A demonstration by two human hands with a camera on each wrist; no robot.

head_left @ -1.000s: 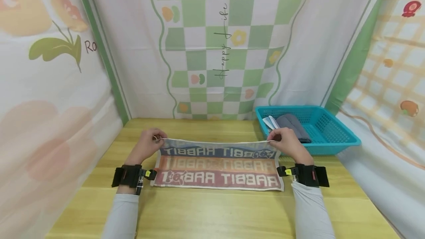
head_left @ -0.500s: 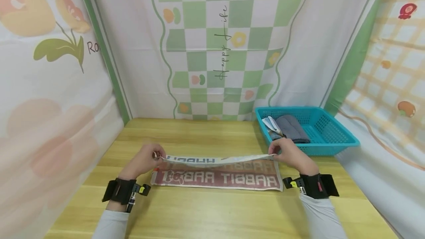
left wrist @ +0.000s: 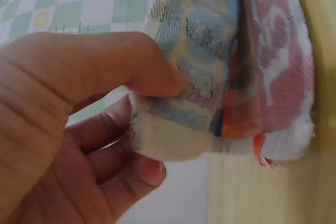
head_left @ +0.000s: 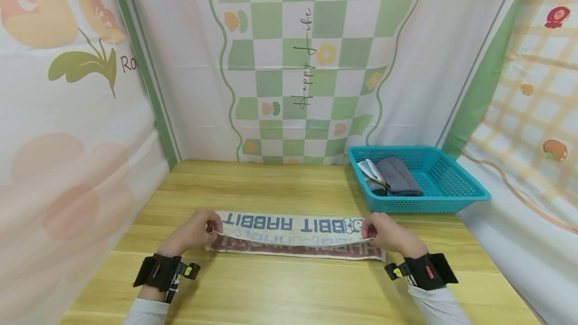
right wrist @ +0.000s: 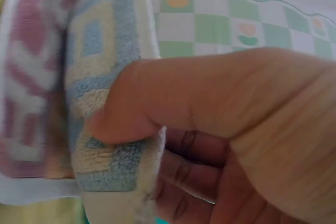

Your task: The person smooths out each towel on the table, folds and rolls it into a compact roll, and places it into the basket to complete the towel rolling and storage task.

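A striped towel point(head_left: 289, 225) with rabbit lettering lies lengthwise on the wooden table, its far part turned over toward the person. The pale underside with blue letters faces up, and a maroon strip shows along the near edge. My left hand point(head_left: 198, 230) pinches one corner of the turned-over edge between thumb and fingers. At the opposite corner, my right hand point(head_left: 389, 232) pinches the same edge. Both wrist views show the thumb pressed on the blue-and-cream band, the maroon band lying beyond it. A small orange-red tag point(left wrist: 259, 148) sticks out from the towel's side in the left wrist view.
A turquoise plastic basket point(head_left: 460, 197) stands at the back right of the table point(head_left: 253, 179). Inside are a folded grey cloth point(head_left: 398, 176) and a smaller folded white-and-blue cloth point(head_left: 371, 170). Patterned curtains point(head_left: 298, 64) enclose the back and sides.
Both hands have brought the towel's far edge toward the person and down over the near part. The blue and orange stripes are now covered, and the pale underside shows.
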